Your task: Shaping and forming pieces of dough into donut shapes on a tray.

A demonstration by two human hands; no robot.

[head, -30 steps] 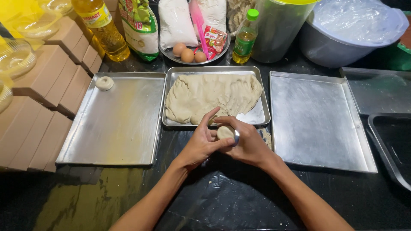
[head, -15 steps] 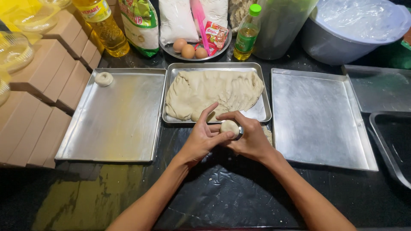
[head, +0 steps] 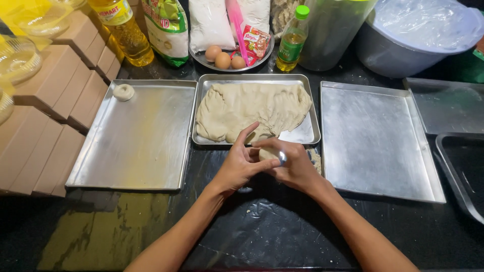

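Dough, a broad pale slab [head: 252, 112], fills most of the middle tray [head: 308, 135] on the black counter [head: 252, 236], leaving only the tray's near right corner bare. Wide room lies on either side: the left tray [head: 136, 146] holds just one small formed dough round [head: 123, 92] in its far left corner, and the right tray [head: 375, 138] carries nothing, its raised rim running close beside the right hand [head: 295, 168]. Cardboard boxes [head: 45, 116] crowd the left edge, while the oil bottle [head: 123, 32], the plate of eggs [head: 224, 58] and the covered grey basin [head: 418, 38] close off the far side. Just in front of the middle tray's near edge, both hands meet above the counter: the left hand [head: 242, 161] and the right have their fingers curled around a small dough piece [head: 268, 153], pinching and cupping it between them. By the look of it the shaping step is in hand; setting the piece down would call for a lift over a tray rim, and the left tray offers the most open floor.
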